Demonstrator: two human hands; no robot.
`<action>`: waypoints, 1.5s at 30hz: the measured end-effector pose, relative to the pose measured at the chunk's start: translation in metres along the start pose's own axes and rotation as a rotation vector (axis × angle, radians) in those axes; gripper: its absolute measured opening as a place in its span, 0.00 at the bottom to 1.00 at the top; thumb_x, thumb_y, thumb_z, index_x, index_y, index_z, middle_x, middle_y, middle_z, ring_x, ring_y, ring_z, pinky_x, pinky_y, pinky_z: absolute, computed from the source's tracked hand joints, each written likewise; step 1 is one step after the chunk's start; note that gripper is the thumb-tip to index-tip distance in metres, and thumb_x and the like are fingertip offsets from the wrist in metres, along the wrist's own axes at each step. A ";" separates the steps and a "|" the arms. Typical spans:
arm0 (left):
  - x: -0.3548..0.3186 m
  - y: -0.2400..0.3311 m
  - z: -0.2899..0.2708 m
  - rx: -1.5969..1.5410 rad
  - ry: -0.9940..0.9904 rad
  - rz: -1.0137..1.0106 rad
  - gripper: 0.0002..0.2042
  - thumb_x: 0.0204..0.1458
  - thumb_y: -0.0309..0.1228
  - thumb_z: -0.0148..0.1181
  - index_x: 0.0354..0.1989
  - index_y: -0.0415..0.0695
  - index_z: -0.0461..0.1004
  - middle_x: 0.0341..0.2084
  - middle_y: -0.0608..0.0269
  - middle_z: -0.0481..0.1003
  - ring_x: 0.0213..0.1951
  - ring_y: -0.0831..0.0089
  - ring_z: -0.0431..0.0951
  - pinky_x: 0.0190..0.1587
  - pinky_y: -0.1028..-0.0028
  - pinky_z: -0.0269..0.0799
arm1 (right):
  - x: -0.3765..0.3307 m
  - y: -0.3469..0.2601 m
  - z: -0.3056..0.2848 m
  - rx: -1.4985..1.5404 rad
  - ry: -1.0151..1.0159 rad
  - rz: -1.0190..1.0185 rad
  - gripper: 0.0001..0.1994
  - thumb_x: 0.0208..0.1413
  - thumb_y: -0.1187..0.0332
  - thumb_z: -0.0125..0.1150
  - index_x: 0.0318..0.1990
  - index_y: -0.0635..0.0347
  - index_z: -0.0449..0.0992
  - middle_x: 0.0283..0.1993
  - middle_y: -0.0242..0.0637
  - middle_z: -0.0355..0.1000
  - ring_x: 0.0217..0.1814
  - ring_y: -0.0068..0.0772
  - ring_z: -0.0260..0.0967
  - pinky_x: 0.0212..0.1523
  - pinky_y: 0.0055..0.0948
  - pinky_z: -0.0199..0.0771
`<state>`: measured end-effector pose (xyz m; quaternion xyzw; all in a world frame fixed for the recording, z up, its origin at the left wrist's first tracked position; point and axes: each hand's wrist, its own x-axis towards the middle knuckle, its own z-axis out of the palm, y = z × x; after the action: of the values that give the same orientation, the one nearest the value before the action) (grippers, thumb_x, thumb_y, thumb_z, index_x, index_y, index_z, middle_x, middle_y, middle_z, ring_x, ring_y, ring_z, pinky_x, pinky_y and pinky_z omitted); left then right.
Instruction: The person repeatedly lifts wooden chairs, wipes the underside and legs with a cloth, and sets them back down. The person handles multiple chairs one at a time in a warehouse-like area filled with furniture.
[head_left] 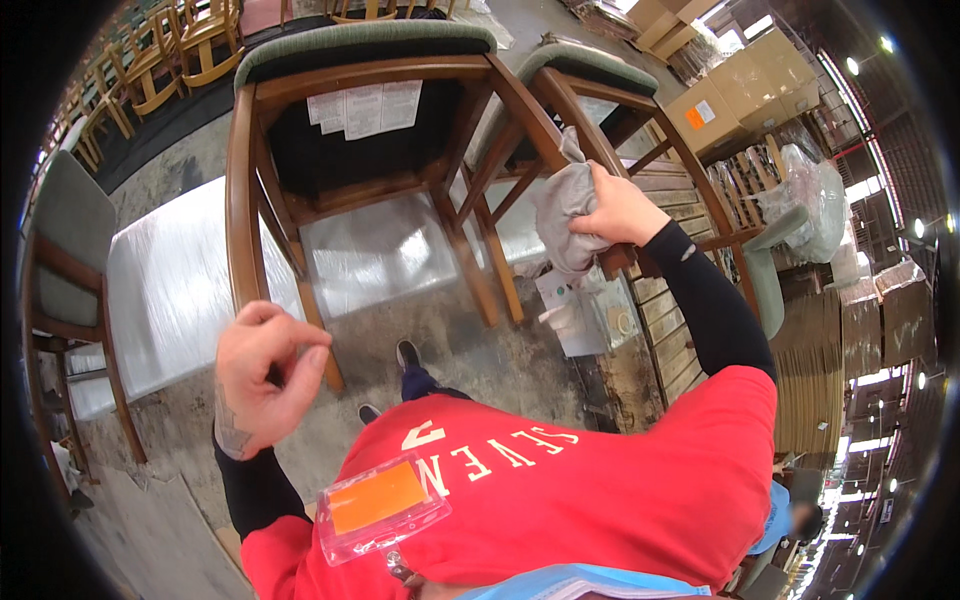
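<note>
A brown wooden chair (pixel 362 72) with a green-grey padded seat is tipped, its dark underside and legs facing me. White paper labels (pixel 382 108) are stuck to that underside. My right hand (pixel 618 208) is closed on a crumpled grey cloth (pixel 566 215), wrapped against the chair's right leg near its end. My left hand (pixel 265 375) is curled by the lower end of the left leg (pixel 241 200), thumb and forefinger close together. Whatever it may hold is hidden. Directly behind the right leg, a second similar chair (pixel 600 68) leans.
Another upholstered chair (pixel 72 240) stands at the far left. Film-wrapped flat goods (pixel 170 275) lie on the floor beyond my feet. Wooden slats (pixel 668 335) and cardboard boxes (pixel 750 85) are at the right. More wooden chairs (pixel 205 40) fill the back left.
</note>
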<state>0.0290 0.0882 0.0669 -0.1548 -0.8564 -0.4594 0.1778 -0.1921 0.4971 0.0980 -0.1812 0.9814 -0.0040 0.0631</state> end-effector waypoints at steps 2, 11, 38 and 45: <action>0.003 -0.003 0.003 -0.036 -0.009 0.000 0.04 0.44 0.21 0.63 0.28 0.44 0.79 0.10 0.72 0.63 0.14 0.73 0.64 0.39 0.69 0.68 | 0.032 0.015 0.001 0.037 -0.045 -0.021 0.41 0.43 0.52 0.70 0.56 0.81 0.65 0.47 0.67 0.74 0.54 0.62 0.73 0.56 0.44 0.74; 0.000 -0.007 -0.001 -0.069 -0.020 -0.001 0.07 0.38 0.20 0.63 0.27 0.42 0.81 0.08 0.74 0.63 0.12 0.74 0.64 0.39 0.68 0.69 | 0.261 -0.030 -0.011 -0.230 -0.090 -0.119 0.21 0.54 0.50 0.60 0.50 0.49 0.83 0.48 0.56 0.78 0.54 0.53 0.76 0.57 0.42 0.75; -0.023 -0.035 0.014 -0.470 1.002 0.082 0.24 0.65 0.43 0.43 0.63 0.39 0.61 0.56 0.48 0.70 0.62 0.59 0.68 0.67 0.61 0.55 | -0.083 -0.206 0.000 0.771 0.701 -0.843 0.25 0.38 0.75 0.63 0.50 0.62 0.77 0.52 0.48 0.76 0.52 0.51 0.76 0.52 0.40 0.76; -0.061 -0.019 0.006 -0.512 1.254 -0.068 0.29 0.63 0.50 0.45 0.65 0.43 0.59 0.63 0.48 0.64 0.68 0.58 0.59 0.72 0.53 0.44 | 0.037 -0.353 0.053 0.487 0.436 -1.719 0.20 0.48 0.46 0.64 0.42 0.48 0.83 0.44 0.31 0.79 0.53 0.37 0.73 0.68 0.51 0.60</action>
<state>0.0738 0.0765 0.0225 0.1308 -0.4600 -0.6560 0.5839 -0.0938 0.1549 0.0513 -0.8255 0.4710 -0.2903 -0.1115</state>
